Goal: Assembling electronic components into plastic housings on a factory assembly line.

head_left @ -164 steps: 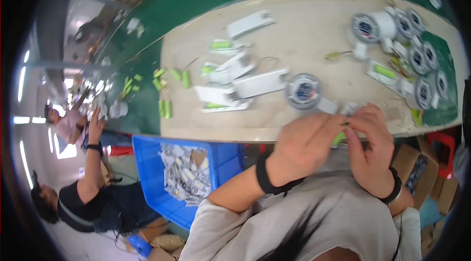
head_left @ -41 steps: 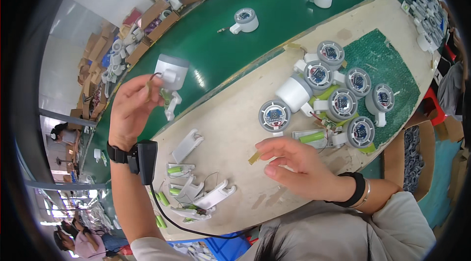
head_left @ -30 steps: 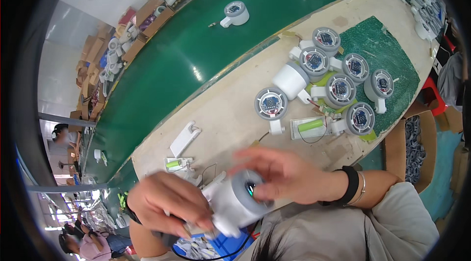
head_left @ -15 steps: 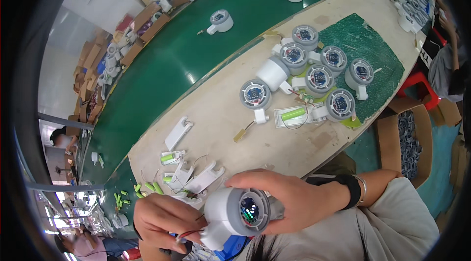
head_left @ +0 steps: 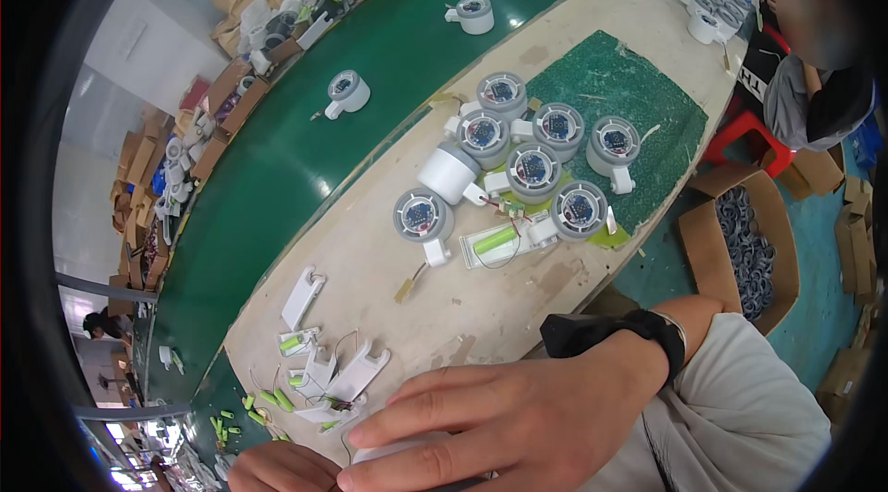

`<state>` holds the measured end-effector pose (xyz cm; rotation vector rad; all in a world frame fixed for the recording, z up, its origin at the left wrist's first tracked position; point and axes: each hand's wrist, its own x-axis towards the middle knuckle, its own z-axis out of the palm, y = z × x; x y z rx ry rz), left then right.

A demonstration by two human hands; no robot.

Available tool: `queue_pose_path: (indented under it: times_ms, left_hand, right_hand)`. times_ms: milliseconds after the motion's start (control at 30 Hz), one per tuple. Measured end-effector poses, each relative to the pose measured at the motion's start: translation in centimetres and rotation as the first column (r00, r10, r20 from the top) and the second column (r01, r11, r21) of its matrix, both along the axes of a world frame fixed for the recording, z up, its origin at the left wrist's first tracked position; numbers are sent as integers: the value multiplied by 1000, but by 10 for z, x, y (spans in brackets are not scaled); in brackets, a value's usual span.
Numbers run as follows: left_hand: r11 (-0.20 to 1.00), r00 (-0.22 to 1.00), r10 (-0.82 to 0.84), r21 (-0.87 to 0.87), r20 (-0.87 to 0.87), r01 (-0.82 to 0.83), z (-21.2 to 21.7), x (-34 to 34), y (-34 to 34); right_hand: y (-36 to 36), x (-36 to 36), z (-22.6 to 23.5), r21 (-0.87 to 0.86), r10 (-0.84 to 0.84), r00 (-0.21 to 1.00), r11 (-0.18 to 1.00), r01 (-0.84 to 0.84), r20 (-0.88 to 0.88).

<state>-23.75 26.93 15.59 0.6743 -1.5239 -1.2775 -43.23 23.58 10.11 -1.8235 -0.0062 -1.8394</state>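
Note:
My right hand [head_left: 518, 423] is wrapped over a white round housing [head_left: 402, 446] at the lower edge, fingers across its side. Most of that housing, with any display on it, is hidden under the hand or cut off by the frame. Close beside it, my left hand [head_left: 282, 468] has its fingers curled; what they pinch is out of sight. Ahead of the hands on the pale tabletop lie several white handle shells [head_left: 359, 372], some with green battery cells [head_left: 291, 342] and thin wires.
Several white housings with grey rings and circuit boards [head_left: 534, 170] stand by a green mat [head_left: 629, 90]. Beyond runs a green belt [head_left: 268, 159] carrying similar housings. At right are a carton of grey rings [head_left: 745, 256], a red stool [head_left: 749, 141] and a seated person [head_left: 814, 104].
The housing's lit board faced up earlier; now my right hand covers it from above. Both hands sit lower in view. The whole scene has shifted left as my head turned.

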Motion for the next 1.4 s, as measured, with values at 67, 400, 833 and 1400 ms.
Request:
queue_pose_path:
  times_ms: [67,400,833,1400]
  left_hand:
    - [979,989,-128,-151,77,138,4,2,-9]
    - [869,842,-477,-10,252,495,10,33,-61]
    - [930,547,188,30,816,-366,-36,114,-243]
    - [781,81,599,-604,796,157,-98,32,-341]
  right_hand:
    - [-3,0,-2,-2,-11,1000,1000,11,-16]
    - [-24,-14,-17,168,112,969,983,-75,-218]
    - [-13,-43,-64,570,346,736,819,65,-582]
    - [-27,-137,-79,-107,-529,361,662,742,-768]
